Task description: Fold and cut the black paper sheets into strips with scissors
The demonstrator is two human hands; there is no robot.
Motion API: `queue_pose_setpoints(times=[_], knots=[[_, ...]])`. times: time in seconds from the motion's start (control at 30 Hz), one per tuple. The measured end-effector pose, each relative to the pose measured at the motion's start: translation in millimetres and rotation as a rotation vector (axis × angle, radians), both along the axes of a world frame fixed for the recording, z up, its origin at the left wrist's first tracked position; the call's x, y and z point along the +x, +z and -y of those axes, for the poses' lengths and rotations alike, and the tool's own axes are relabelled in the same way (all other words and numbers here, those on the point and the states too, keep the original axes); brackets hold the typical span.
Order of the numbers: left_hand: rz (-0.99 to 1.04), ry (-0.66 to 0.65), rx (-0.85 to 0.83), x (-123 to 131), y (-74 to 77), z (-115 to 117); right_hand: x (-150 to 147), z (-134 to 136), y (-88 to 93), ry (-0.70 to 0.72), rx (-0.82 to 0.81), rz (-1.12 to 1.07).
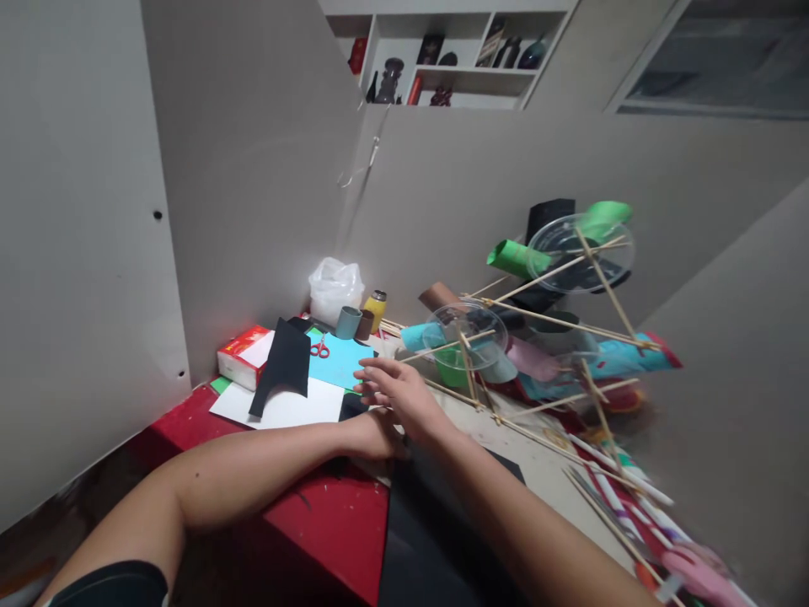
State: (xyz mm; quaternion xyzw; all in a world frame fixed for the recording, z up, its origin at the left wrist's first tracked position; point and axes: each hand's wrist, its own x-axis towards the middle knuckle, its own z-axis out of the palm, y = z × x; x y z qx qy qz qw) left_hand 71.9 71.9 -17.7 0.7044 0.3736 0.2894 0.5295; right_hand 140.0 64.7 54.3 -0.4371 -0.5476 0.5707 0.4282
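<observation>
spanning the lower frame, a red table runs from 8 o'clock toward the wall corner. a big stick frame fills the 3 o'clock side and carries two clear plastic lids, one high and one low, with a green paper roll beside the high lid. a large black sheet lies at 6 o'clock under the right forearm. a white sheet sits at 9 o'clock of the hands, with a black cut piece draped across it and a light blue sheet just behind. a red and white tissue box touches the far left edge of the white sheet. a white plastic bag sits at 11 o'clock by the wall, with a yellow bottle and a grey-blue tube beside it. red scissors lie on the light blue sheet.

right hand is at frame centre, fingers loosely spread and pointing to 9 o'clock, holding nothing, with fingertips over the near edge of the light blue sheet. a small black scrap lies just at its 7 o'clock. the stick frame is near, at its 3 o'clock. left forearm comes in from 8 o'clock. the left hand seems tucked under the right wrist, so its grip cannot be told.
</observation>
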Motion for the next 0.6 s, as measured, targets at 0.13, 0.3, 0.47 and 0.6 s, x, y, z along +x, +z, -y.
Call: queue_pose_setpoints(times=[0.13, 0.3, 0.47, 0.6], knots=[[-0.017, -0.032, -0.138, -10.9, 1.3, 8.2, 51.0, 12.1, 4.1, -0.102, 0.039, 0.032], [0.056, -0.04, -0.264, -11.8, 7.6, 9.8, 116.5, 7.9, 14.2, -0.313, 0.019, 0.043], [0.06, -0.01, -0.222, -12.0, 13.7, 12.2, 159.1, 11.5, 19.2, -0.352, -0.021, 0.048], [0.105, 0.002, -0.218, -12.8, 19.1, 14.6, 183.9, 25.9, -3.0, -0.437, 0.009, 0.113]])
